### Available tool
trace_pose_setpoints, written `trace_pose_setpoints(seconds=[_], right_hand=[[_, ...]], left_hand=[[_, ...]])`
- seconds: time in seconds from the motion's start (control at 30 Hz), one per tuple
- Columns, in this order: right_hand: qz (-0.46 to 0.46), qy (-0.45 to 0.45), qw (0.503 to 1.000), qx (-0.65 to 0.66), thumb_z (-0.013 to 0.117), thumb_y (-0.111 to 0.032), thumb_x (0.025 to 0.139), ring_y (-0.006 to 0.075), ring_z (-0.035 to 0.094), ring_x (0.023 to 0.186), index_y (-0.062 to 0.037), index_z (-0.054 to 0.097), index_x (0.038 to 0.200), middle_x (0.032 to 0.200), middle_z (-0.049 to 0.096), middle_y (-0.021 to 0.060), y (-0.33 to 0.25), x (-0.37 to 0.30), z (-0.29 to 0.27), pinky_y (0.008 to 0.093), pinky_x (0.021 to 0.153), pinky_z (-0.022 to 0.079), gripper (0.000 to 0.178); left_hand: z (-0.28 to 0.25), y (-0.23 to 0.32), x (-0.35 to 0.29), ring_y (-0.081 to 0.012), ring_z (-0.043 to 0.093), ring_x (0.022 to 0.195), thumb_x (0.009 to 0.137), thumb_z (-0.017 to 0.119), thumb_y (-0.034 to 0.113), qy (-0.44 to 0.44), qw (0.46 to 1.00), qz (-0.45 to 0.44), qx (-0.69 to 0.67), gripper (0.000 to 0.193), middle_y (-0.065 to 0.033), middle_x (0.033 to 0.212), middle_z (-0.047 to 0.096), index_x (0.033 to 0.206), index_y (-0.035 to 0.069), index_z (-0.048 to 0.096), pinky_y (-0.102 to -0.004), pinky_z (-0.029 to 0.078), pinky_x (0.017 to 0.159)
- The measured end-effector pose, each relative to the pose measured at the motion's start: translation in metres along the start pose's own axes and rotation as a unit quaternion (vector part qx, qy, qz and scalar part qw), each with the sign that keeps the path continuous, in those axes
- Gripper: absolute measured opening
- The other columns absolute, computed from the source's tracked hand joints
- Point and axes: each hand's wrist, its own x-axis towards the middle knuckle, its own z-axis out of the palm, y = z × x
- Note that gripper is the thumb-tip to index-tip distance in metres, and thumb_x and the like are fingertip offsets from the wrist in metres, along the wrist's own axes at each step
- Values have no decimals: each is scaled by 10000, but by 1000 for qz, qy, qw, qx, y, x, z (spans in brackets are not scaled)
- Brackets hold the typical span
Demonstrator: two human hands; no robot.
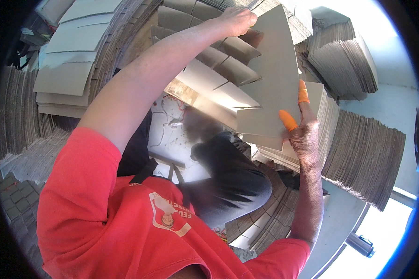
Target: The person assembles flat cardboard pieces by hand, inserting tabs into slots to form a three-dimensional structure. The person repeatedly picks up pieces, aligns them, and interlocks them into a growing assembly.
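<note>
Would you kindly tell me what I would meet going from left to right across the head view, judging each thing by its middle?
Cardboard stack at the left edge, pale cardboard sheets, left hand, upright cardboard sheet, right hand with orange finger cots, grey-brown cardboard stack.

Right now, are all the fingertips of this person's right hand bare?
No, the right hand wears orange covers on its thumb and one finger.
</note>
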Motion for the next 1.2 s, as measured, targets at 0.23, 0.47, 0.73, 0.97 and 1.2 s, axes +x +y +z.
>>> trace_pose_setpoints(seconds=[0.23, 0.47, 0.73, 0.97, 1.2], right_hand=[[0, -21, 999, 33, 596, 96, 828, 128, 614, 685, -119, 315, 1520, 997, 651, 97, -14, 15, -14, 247, 446, 499, 777], [78, -54, 995, -13, 631, 50, 864, 117, 643, 826, -42, 302, 1503, 1303, 598, 158, -3, 12, -10, 222, 406, 492, 724], [-6, -54, 998, 31, 566, 136, 812, 146, 647, 715, -28, 345, 1481, 1136, 654, 154, -17, 16, -19, 261, 410, 488, 723], [-45, -27, 999, -10, 608, 137, 768, 211, 668, 628, 6, 379, 1443, 1027, 664, 199, 0, 23, -6, 308, 419, 503, 724], [-32, -39, 999, -4, 583, 139, 783, 188, 668, 643, 13, 473, 1343, 990, 674, 188, -24, 30, -15, 309, 465, 500, 584]], left_hand=[[-4, 5, -1, -350, 664, 947, 797, 592, 20, -17, 1000, 8, 9, 165, -165, 955, 684, 947, 32, 659, -479, 520, 771], [5, 0, 1, -371, 664, 914, 804, 612, 56, 41, 999, 13, 15, 127, -179, 881, 671, 920, 32, 656, -479, 529, 758], [-24, 23, -13, -367, 662, 845, 814, 707, 182, 65, 994, 93, 6, 203, -190, 823, 654, 842, -2, 627, -457, 525, 712], [-73, 73, -71, -339, 668, 755, 801, 751, 262, -87, 985, 137, -65, 267, -166, 792, 663, 767, 12, 662, -445, 518, 678], [-33, 101, -128, -375, 666, 784, 768, 680, 80, -160, 971, 154, -91, 86, -179, 706, 632, 745, 16, 627, -480, 525, 687]])
